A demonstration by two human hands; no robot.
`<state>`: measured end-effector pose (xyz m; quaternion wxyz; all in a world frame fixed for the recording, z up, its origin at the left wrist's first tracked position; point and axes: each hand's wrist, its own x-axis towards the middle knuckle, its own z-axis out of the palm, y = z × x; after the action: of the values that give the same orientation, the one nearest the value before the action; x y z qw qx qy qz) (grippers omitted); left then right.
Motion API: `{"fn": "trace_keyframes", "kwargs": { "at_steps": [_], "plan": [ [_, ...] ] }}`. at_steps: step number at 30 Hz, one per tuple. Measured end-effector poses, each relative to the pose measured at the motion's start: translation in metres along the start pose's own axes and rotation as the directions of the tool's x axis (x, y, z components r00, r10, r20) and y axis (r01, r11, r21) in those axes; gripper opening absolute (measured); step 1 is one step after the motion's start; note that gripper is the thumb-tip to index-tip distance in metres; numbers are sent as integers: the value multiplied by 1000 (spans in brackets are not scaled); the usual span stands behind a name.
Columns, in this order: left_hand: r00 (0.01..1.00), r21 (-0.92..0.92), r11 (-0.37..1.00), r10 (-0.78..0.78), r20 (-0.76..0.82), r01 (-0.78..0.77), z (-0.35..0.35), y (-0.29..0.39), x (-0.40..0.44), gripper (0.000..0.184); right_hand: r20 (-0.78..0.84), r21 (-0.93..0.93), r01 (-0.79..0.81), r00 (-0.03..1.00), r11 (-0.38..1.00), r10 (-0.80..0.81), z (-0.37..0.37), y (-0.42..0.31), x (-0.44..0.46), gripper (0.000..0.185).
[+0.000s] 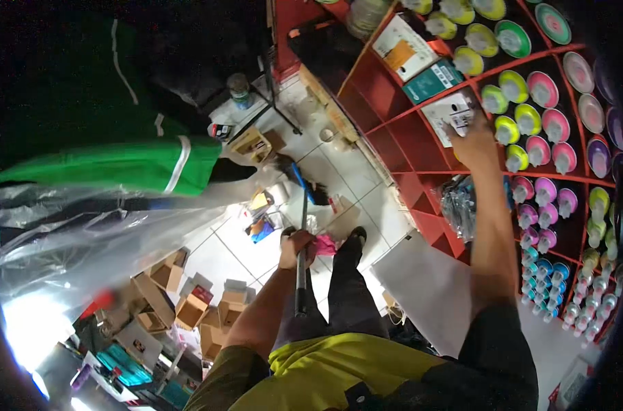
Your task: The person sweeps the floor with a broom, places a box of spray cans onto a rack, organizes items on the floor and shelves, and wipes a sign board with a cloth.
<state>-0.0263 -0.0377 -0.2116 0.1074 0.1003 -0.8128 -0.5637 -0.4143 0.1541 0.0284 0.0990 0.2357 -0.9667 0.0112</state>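
Observation:
My left hand (297, 248) is wrapped round the grey handle of a broom (301, 277). Its blue head and dark bristles (317, 192) reach down to the tiled floor ahead of my feet. Something pink (325, 245) shows beside that hand; whether it is touched I cannot tell. To the right, my right arm stretches out to a red shelf. There my right hand (474, 140) grips a white box (445, 115) at its near side, thumb and fingers spread over the edges. A teal box (432, 81) and another white box (402, 51) sit in the neighbouring compartment.
Spray cans with coloured tops (528, 120) fill the red shelf (400, 140) on the right. Open cardboard boxes (190, 312) lie at the lower left. Clear plastic sheeting (106, 236) and a green garment (119, 164) hang on the left. Litter (262, 222) lies on the floor.

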Motion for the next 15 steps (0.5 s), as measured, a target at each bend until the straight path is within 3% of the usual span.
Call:
{"fn": "trace_keyframes", "kwargs": {
  "at_steps": [2, 5, 10, 13, 15],
  "plan": [
    [998, 3, 999, 47, -38, -47, 3, 1, 0, 15, 29, -42, 69, 997, 997, -68, -14, -3, 0, 72],
    [998, -56, 998, 17, -54, -20, 5, 7, 4, 15, 385, -345, -10, 910, 939, 151, -45, -17, 8, 69],
    [999, -124, 992, -32, -41, 27, -2, 7, 3, 17, 210, -321, 95, 977, 942, -27, -2, 12, 6, 56],
    [995, -130, 988, -94, -33, 89, 3, 2, 2, 17, 220, -296, -105, 960, 949, 175, 5, 27, 15, 49],
    [992, -135, 983, -127, -29, 122, 5, 1, 3, 17, 193, -299, -56, 974, 953, 118, 18, 50, 22, 44]
  ]
}}
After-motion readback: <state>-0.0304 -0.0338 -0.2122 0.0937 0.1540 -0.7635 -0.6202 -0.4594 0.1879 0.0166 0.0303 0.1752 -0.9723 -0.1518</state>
